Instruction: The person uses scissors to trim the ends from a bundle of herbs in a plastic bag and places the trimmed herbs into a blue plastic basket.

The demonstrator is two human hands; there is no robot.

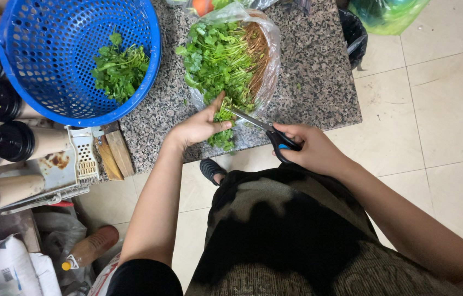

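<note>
My left hand (201, 125) grips a small bunch of green leafy herbs (222, 127) at the near edge of the speckled granite counter (319, 71). My right hand (308, 149) holds black-handled scissors (267, 131), whose blades reach the stems just above my left fingers. Behind them lies a larger bundle of the same herbs with pale roots (226, 57) in a clear plastic bag. A round blue plastic colander (45, 71) at the left holds a small heap of cut leaves (119, 70).
Dark-capped bottles (1, 140) line the left edge beside a metal grater (84, 156) and wooden pieces (113, 153). A green plastic bag (387, 13) and a black bag (354, 33) sit at the counter's far right. Tiled floor lies below, with a sandalled foot (212, 170).
</note>
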